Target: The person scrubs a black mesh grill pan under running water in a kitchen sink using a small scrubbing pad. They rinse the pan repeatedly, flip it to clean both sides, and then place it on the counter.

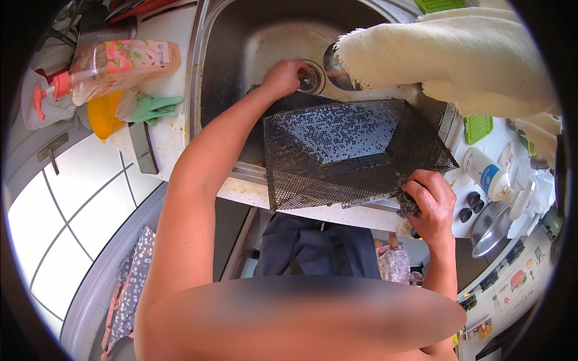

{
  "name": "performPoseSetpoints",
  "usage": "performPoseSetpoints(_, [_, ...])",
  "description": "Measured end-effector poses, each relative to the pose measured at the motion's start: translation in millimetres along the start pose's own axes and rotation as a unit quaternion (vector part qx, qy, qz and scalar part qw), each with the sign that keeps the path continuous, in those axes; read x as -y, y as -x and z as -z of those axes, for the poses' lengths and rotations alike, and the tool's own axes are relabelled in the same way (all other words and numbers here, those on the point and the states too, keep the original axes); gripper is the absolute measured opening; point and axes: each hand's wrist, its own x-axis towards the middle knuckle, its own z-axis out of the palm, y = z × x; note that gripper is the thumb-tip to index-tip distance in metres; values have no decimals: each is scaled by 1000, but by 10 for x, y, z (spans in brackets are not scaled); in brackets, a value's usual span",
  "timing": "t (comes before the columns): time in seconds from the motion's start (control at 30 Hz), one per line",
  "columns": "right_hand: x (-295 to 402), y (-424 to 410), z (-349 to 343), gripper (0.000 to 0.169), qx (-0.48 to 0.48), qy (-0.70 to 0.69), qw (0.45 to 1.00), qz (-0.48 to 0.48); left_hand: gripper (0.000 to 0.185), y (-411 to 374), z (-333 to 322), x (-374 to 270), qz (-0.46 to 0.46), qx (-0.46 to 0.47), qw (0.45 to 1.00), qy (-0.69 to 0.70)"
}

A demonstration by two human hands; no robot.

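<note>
A dark, grimy perforated metal filter panel (pixel 334 180) lies tilted across the front of the stainless steel sink (pixel 271 40), its near edge over the counter. My left hand (pixel 286 77) reaches over the sink drain (pixel 311 79), fingers curled down at its strainer; whether they grip it cannot be told. At the panel's near right edge, my right hand (pixel 429 198) holds a dirty wire scouring pad (pixel 406 198). Another dark sheet shows partly beneath the panel.
Left on the counter are a pump soap bottle (pixel 131 63), a green glove (pixel 156 108), a yellow container (pixel 103 115) and a phone (pixel 143 149). A cream cloth (pixel 433 54) overhangs the sink's right side. A white spray bottle (pixel 487 173) and metal bowl (pixel 490 230) lie right.
</note>
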Motion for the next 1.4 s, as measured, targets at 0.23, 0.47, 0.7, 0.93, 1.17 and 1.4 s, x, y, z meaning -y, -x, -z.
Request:
performPoseSetpoints(0.23, [6,-1,-14,33,4,7,1000,-4,54,-56,30,-326,95,196,973,-74])
performPoseSetpoints(0.47, [13,15,-37,33,-20,10,1000,0,35,10,-73,-83,17,38,999,29])
performPoseSetpoints(0.7, [7,-95,-45,31,-49,-2,999,14,32,605,530,-33,136,80,952,262])
performPoseSetpoints(0.93, [-27,-113,-74,29,-60,27,997,28,46,1824,1246,-784,82,132,940,303])
performPoseSetpoints(1.17, [36,-32,-175,22,-116,53,988,82,36,1920,1016,-546,342,15,819,460])
performPoseSetpoints(1.4, [-109,68,-307,25,-131,16,982,133,31,1665,795,-594,375,88,748,541])
